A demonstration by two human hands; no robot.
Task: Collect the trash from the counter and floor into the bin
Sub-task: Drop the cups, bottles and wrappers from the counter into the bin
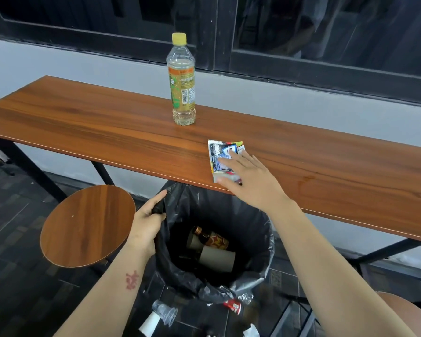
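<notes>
A flat snack wrapper (219, 154) lies at the front edge of the wooden counter (107, 127). My right hand (250, 176) rests on the wrapper with straight fingers spread over it. My left hand (147, 222) grips the rim of the black bag lining the bin (258, 242), which stands under the counter's edge. Inside the bin lie a brown bottle (204, 235) and a paper cup (218, 257). A plastic bottle with a yellow cap (181, 81) stands upright farther back on the counter. On the floor by the bin lie a clear plastic cup (165, 312), a white cup (150, 323) and a red wrapper (232, 306).
A round wooden stool (86, 226) stands left of the bin, close to my left hand. Part of another stool (408, 310) shows at the bottom right. Black metal counter legs (32, 173) run down to the dark tiled floor. A grey wall and dark windows stand behind the counter.
</notes>
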